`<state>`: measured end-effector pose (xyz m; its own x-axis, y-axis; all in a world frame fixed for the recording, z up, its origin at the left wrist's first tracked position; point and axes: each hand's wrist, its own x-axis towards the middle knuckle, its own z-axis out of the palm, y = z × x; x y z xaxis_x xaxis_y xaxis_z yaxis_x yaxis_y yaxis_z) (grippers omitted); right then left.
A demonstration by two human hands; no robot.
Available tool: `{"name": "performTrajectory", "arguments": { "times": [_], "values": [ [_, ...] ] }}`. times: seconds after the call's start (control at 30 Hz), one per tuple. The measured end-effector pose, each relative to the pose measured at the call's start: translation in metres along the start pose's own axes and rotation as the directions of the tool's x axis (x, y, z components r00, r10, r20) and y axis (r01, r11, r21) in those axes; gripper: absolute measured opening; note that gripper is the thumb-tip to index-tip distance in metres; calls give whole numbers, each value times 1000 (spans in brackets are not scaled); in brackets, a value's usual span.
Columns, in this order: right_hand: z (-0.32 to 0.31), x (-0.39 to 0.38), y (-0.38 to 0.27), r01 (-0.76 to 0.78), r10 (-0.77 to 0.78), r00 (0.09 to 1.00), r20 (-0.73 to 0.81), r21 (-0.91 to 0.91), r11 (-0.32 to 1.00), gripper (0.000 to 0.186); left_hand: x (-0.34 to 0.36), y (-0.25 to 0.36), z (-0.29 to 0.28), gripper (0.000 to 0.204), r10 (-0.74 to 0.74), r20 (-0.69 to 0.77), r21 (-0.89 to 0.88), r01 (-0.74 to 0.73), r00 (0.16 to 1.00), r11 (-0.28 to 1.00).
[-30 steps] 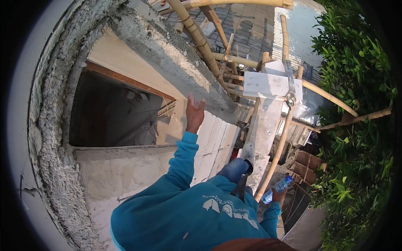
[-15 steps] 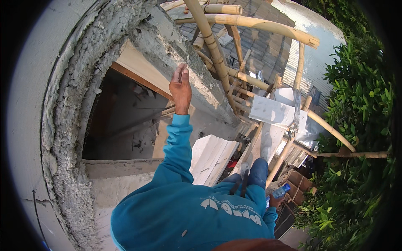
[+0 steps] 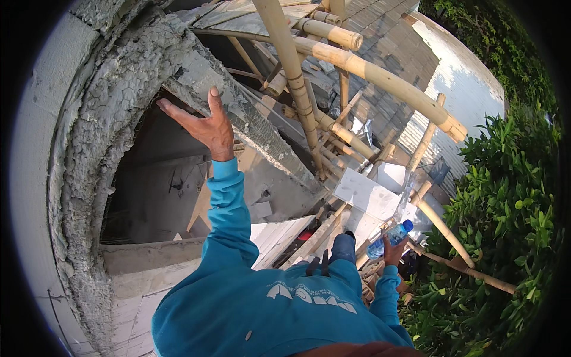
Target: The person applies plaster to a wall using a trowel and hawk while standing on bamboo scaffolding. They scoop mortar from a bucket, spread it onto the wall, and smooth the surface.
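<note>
My left hand [image 3: 202,122] is stretched out at upper centre, fingers spread and thumb raised, near a rough plastered beam [image 3: 264,143] and wall edge with wire mesh [image 3: 134,71] around a dark opening [image 3: 148,184]. I cannot tell whether it touches them. My right hand [image 3: 392,253] is closed round a blue-capped clear plastic water bottle [image 3: 375,247] at lower right, beside my blue-clad leg [image 3: 342,253] on a narrow walkway.
Bamboo poles [image 3: 380,77] form scaffolding across the top and right. A white board [image 3: 363,193] lies among them. Below are a tiled roof [image 3: 392,47] and corrugated sheet [image 3: 452,77]. Dense foliage [image 3: 493,232] borders the right; white blocks [image 3: 137,279] line the opening's lower edge.
My left hand has moved up and left, its fingers now spread wider. My right hand has raised the bottle. The view has shifted, showing more scaffolding and the beam's top.
</note>
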<state>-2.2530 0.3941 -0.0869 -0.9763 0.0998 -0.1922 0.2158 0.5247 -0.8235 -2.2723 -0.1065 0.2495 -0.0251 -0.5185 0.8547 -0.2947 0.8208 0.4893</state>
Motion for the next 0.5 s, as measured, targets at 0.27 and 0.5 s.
{"name": "performTrajectory", "arguments": {
  "times": [0.27,0.5],
  "values": [
    [59,197,-228,185,-302,943,139,534,825,84,-5,-7,63,101,-118,-126,184,140,985,973],
    [125,324,-409,12,-232,964,127,857,516,86,-8,-24,70,95,-75,-218,331,146,973,932]
  ]
}}
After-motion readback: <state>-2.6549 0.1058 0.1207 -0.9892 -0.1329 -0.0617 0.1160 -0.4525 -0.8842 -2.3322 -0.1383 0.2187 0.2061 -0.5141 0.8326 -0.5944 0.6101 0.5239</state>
